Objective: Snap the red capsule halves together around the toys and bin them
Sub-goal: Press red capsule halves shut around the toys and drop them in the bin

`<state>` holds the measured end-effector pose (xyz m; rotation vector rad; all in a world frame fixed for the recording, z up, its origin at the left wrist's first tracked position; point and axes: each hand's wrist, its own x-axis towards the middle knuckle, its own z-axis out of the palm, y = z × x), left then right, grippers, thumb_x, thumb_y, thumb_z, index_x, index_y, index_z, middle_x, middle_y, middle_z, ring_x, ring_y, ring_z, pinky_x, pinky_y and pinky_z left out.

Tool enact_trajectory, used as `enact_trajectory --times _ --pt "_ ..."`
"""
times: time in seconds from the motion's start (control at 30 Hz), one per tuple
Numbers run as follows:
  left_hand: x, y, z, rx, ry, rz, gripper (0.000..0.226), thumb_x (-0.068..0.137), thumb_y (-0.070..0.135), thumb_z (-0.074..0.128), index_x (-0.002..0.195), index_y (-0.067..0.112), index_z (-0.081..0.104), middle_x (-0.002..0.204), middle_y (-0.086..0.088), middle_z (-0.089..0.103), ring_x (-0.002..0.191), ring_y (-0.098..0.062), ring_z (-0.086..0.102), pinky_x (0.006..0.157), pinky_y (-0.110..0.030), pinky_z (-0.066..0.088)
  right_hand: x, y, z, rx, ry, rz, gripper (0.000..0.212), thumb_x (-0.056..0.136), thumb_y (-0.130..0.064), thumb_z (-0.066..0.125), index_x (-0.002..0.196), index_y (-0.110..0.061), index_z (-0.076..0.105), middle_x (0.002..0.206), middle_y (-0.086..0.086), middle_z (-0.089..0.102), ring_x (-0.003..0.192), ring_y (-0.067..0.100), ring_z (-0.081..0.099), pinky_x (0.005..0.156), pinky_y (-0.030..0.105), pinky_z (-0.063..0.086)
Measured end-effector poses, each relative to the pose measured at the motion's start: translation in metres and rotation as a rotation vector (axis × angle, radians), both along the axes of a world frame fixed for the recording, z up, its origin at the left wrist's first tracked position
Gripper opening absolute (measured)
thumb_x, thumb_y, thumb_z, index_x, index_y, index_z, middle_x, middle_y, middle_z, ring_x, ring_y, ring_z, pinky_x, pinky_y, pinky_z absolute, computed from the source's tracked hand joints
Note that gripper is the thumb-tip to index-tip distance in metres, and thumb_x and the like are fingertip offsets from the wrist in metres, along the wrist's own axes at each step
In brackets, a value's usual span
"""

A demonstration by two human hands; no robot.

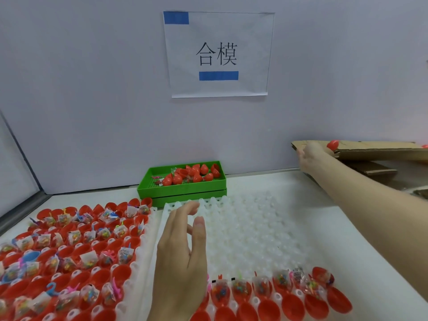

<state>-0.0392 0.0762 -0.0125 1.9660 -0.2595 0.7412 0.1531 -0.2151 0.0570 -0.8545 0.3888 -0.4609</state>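
My left hand point(183, 258) hovers with relaxed fingers over the near left part of the white dimpled tray point(250, 228), holding nothing. My right hand point(309, 156) is stretched far right to the edge of a cardboard box point(370, 150), fingers loose and empty. A closed red capsule point(332, 144) is just past that hand, at the box's rim. Red capsule halves with bagged toys point(266, 288) fill the near rows of the white tray. A second tray on the left point(76, 246) holds several red halves with toys.
A green bin point(183, 191) at the back centre holds several loose red halves and toy bags. A paper sign point(218, 54) hangs on the wall behind. A grey partition stands at the left. The cardboard box's flaps stick out at the right.
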Motion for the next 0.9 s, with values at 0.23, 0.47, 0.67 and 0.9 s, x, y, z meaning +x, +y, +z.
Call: enact_trajectory --times 0.23,0.47,0.67,0.9 --pt "0.006 0.007 -0.001 0.029 0.061 -0.004 0.015 0.100 0.030 0.049 0.095 0.039 0.060 0.095 0.021 0.065 0.096 0.009 0.057 0.073 -0.005 0.045 -0.044 0.019 -0.027 -0.415 0.096 0.051 0.028 0.100 0.005 0.040 0.110 -0.003 0.064 0.108 0.013 0.072 0.083 0.020 0.072 0.064 0.024 0.054" --pt "0.011 0.027 0.003 -0.058 0.193 -0.034 0.026 0.097 0.006 0.055 0.084 0.024 0.069 0.076 0.010 0.072 0.074 -0.004 0.067 0.067 -0.025 0.054 -0.128 0.042 -0.057 -1.056 0.061 0.297 0.029 0.099 -0.002 0.051 0.103 -0.019 0.073 0.091 -0.002 0.077 0.083 0.014 0.073 0.075 0.026 0.054" --pt "0.010 0.030 0.003 -0.163 0.250 -0.037 0.025 0.098 0.005 0.052 0.088 0.020 0.069 0.078 0.001 0.073 0.069 -0.010 0.068 0.062 -0.023 0.055 -0.172 0.099 -0.051 -1.313 -0.202 0.415 0.030 0.095 -0.004 0.057 0.098 -0.028 0.075 0.085 -0.014 0.075 0.084 0.003 0.071 0.077 0.017 0.056" --pt "0.011 0.029 0.000 -0.086 0.331 -0.094 0.021 0.099 0.007 0.051 0.093 0.015 0.070 0.080 -0.001 0.073 0.069 -0.012 0.069 0.064 -0.021 0.055 -0.197 0.131 -0.070 -1.659 -0.289 0.662 0.027 0.093 -0.026 0.063 0.116 -0.039 0.068 0.104 -0.026 0.068 0.102 -0.010 0.059 0.087 0.011 0.046"
